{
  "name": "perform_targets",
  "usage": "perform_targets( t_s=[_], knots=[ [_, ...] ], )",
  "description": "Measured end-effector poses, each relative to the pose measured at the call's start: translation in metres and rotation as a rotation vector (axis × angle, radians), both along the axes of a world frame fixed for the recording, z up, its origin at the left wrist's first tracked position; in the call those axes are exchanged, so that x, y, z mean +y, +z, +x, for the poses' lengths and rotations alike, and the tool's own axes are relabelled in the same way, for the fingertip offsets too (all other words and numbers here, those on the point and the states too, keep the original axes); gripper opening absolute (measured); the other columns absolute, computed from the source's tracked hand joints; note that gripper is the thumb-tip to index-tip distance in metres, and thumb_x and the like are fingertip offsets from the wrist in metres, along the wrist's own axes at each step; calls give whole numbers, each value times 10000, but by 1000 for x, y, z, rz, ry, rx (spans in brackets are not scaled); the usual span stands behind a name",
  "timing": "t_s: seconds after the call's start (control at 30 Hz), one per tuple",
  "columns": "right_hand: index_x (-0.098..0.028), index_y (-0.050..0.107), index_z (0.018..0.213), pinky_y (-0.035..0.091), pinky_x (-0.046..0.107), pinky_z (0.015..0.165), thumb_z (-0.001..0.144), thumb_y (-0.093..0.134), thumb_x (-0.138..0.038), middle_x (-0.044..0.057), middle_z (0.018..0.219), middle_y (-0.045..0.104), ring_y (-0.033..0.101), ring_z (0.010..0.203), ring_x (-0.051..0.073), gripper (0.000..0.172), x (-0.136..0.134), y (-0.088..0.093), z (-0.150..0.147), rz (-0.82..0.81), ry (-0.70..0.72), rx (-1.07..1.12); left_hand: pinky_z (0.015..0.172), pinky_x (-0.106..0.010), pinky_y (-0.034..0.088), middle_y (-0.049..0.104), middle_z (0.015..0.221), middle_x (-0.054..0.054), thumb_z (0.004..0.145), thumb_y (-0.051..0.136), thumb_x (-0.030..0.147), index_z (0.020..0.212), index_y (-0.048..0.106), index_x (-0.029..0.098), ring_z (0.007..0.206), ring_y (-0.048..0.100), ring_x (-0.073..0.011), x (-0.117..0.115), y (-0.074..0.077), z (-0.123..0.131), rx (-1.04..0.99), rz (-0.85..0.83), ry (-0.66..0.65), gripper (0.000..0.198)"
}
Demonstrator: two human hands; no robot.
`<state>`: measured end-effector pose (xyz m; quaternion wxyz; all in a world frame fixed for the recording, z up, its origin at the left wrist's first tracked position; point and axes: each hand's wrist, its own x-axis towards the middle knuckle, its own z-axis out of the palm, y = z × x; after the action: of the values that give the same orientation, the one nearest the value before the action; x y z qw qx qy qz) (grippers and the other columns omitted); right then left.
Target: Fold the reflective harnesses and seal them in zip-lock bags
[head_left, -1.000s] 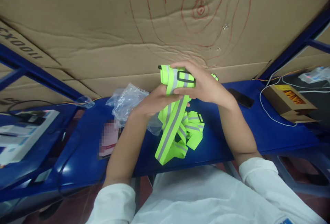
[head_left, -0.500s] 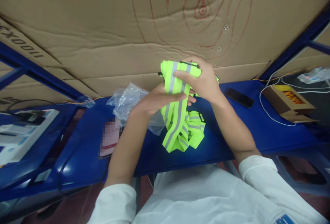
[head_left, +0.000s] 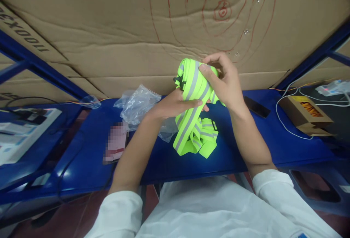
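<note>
A neon yellow reflective strap (head_left: 195,81) with grey stripes and black clips is partly rolled up between my hands, above the blue table. My left hand (head_left: 175,104) grips the roll from below, its thumb lying across the band. On the upper right side, my right hand (head_left: 222,79) holds the roll with its thumb on the front and its fingers bent behind the top. Below the hands, the strap's loose end hangs down and lies in folds on the table, with a black buckle (head_left: 214,125) showing there.
A clear plastic bag (head_left: 139,106) lies left of the strap, near a pink card (head_left: 116,143). To the right are a dark phone (head_left: 257,107), a white cable and an open cardboard box (head_left: 306,114). Behind stands a cardboard wall (head_left: 109,30) with red drawn rings.
The roll has turned in my hands and now shows its coiled side at the left. My right hand has shifted right, its fingers raised and bent over the top. The view has moved slightly.
</note>
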<state>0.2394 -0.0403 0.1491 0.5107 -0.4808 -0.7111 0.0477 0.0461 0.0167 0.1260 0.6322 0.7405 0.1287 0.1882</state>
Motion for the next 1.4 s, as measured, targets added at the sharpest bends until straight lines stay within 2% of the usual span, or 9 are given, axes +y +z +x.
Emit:
perform_targets(
  t_s=[0.13, 0.33, 0.5, 0.73, 0.87, 1.0, 1.13, 1.27, 1.4],
  knots=[
    [-254, 690, 1307, 499, 496, 1140, 1012, 590, -591, 102, 1328, 730, 667, 1263, 308, 459, -13, 10, 7, 13, 17, -141, 871, -355, 664, 816, 1069, -112, 935, 755, 463, 1197, 744, 151, 1026, 789, -266, 3, 1, -4, 38, 84, -4, 408],
    [-278, 403, 1631, 398, 525, 1235, 843, 801, -616, 107, 1652, 484, 486, 1498, 365, 946, -15, 1, 7, -197, 197, -344, 951, -332, 621, 809, 1143, -97, 975, 678, 530, 1107, 797, 180, 1111, 761, -263, 3, 9, -12, 52, 357, -97, 392],
    [-271, 427, 1609, 480, 495, 1152, 884, 759, -584, 91, 1553, 597, 594, 1394, 346, 857, -7, -5, 2, -273, 312, -342, 967, -345, 604, 801, 1188, -89, 986, 648, 546, 1130, 784, 196, 1150, 746, -269, 2, 15, -17, 157, 408, -135, 403],
    [-254, 410, 1608, 479, 496, 1141, 947, 691, -526, 105, 1571, 578, 585, 1407, 338, 768, 5, -13, -1, -249, 267, -357, 966, -374, 586, 817, 1097, -76, 942, 682, 540, 1082, 789, 205, 1096, 757, -285, 10, 11, -17, 245, 321, -65, 379],
    [-271, 445, 1576, 510, 450, 1095, 992, 629, -507, 67, 1528, 618, 649, 1333, 316, 656, 8, -16, -4, -276, 262, -357, 1035, -396, 546, 800, 1149, -76, 921, 710, 530, 1069, 789, 205, 1157, 722, -298, 15, 8, -20, 280, 369, 98, 366],
    [-261, 539, 1485, 574, 373, 915, 992, 627, -524, 48, 1303, 748, 778, 976, 252, 565, 5, -11, -7, -290, 231, -292, 1013, -401, 558, 795, 1128, -79, 899, 751, 510, 1075, 786, 197, 1142, 722, -295, 15, 6, -18, 232, 280, 132, 361],
    [-244, 629, 1341, 542, 301, 670, 990, 614, -572, -11, 882, 776, 705, 567, 171, 481, 2, -7, -7, -327, 174, -180, 969, -399, 586, 802, 1047, -79, 794, 871, 416, 1058, 771, 164, 1045, 754, -281, 13, 1, -7, 25, 40, 123, 379],
    [-235, 693, 1191, 491, 280, 621, 950, 644, -647, -18, 795, 745, 670, 533, 162, 480, 5, -8, -4, -306, 147, -140, 942, -407, 604, 804, 1067, -101, 754, 906, 374, 1114, 758, 148, 1017, 768, -285, 12, -5, 2, -44, -136, 116, 450],
    [-234, 718, 1052, 491, 281, 648, 934, 639, -700, -12, 736, 700, 691, 649, 183, 487, 8, -8, -2, -262, 111, -96, 960, -417, 607, 806, 1088, -92, 774, 897, 401, 1128, 770, 161, 1042, 765, -285, 12, -7, 3, -4, -151, 139, 447]
  ],
)
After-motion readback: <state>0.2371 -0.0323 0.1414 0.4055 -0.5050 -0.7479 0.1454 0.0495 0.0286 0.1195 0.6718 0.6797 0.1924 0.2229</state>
